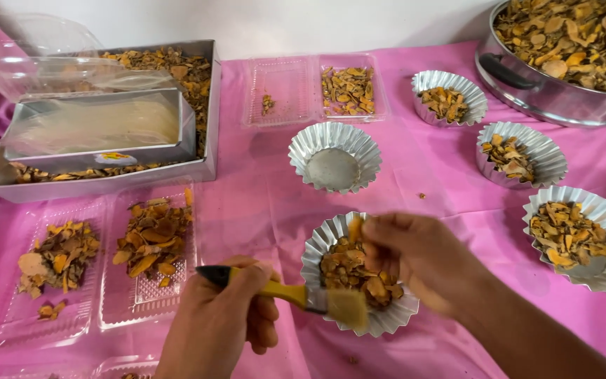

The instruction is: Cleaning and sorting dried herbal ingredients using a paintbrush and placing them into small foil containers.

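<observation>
Left hand [222, 319]: closed around yellow handle of brush [296, 295]; black handle end poking out past thumb, bristles pointing right.
Brush: held roughly level, bristles over near rim of fluted foil cup [331, 242]; contact with rim not clear.
Right hand [415, 256]: fingers pinched together on an orange-brown dried chip at top of same cup; forearm running off lower right.
Fluted foil cup: on pink cloth [261, 203] over counter, between both hands, about half full of dried orange-brown chips.
Empty foil cup [334, 158]: just beyond the filled one, bare bottom showing.
Three foil cups to the right: far one [450, 98], middle one [522, 154], near one [583, 238], each holding chips, well apart from the hands.
Steel pan [548, 91]: top right corner, black handle, heaped with the same chips.
Clear plastic tray [317, 88]: behind empty cup, two compartments; right compartment with a layer of chips, left with only a few pieces.
Clear plastic tray at left [103, 309]: two compartments, a pile of chips in each; just left of left hand.
Metal baking tin [106, 182]: top left, chips along its back and front edges, a smaller metal box [96, 126] sitting inside.
Clear plastic lid [43, 52]: propped over the tin's far left corner.
Loose crumbs: a few on cloth near empty cup and near bottom edge.
</observation>
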